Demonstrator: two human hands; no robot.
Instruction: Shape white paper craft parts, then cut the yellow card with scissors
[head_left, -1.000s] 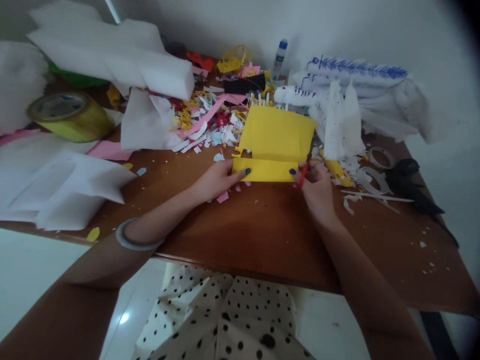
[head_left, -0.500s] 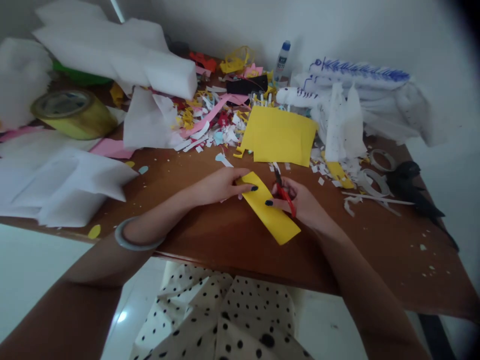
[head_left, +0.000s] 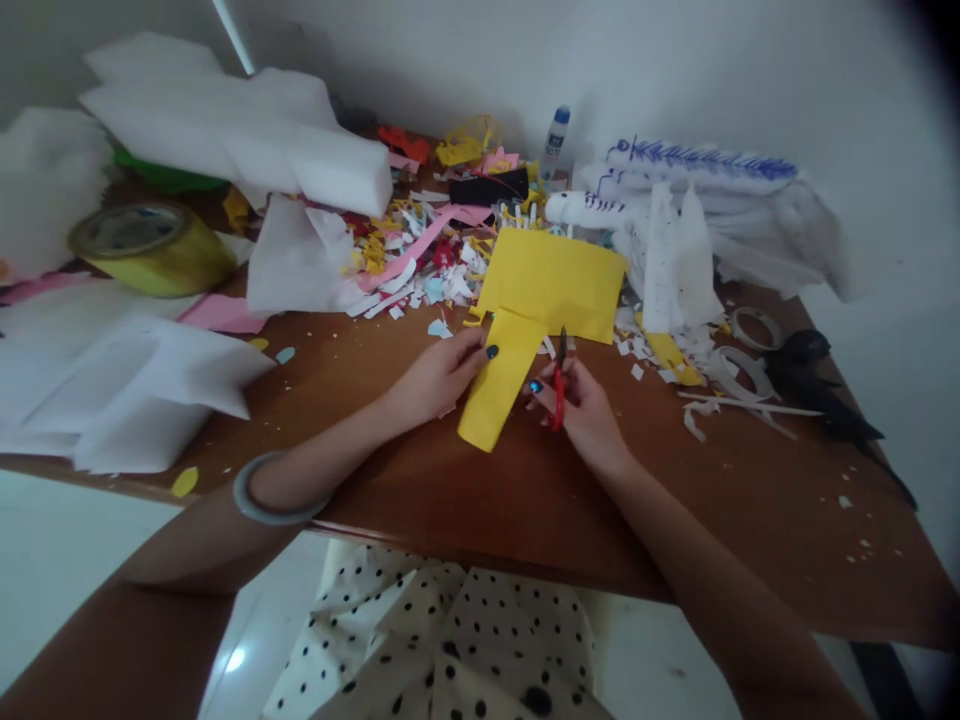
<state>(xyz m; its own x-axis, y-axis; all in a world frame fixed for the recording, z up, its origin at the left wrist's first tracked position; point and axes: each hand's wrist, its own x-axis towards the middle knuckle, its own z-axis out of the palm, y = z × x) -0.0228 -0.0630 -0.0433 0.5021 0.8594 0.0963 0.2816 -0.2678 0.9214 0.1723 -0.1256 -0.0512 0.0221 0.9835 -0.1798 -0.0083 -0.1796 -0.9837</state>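
Observation:
My left hand [head_left: 439, 375] pinches the upper left edge of a yellow paper strip [head_left: 501, 380] that lies lengthwise on the brown table [head_left: 480, 480]. Just right of the strip, my right hand [head_left: 585, 405] grips small red-handled scissors [head_left: 559, 375], blades pointing up and away from me; one fingertip touches the strip's right edge. A larger yellow sheet [head_left: 555, 285] lies flat just beyond the strip's far end.
Paper scraps [head_left: 420, 255] pile up behind the sheet. White foam blocks [head_left: 247, 140] and a yellow tape roll [head_left: 150, 250] sit at left, white paper [head_left: 127, 380] at near left. A glue bottle [head_left: 556, 130], white marked cloth [head_left: 697, 200], tape rings [head_left: 754, 325] and a black object [head_left: 817, 375] lie right.
The strip came off the large sheet, was drawn toward me, then turned from slanting right to pointing away, its far end near the sheet. Both hands moved with it.

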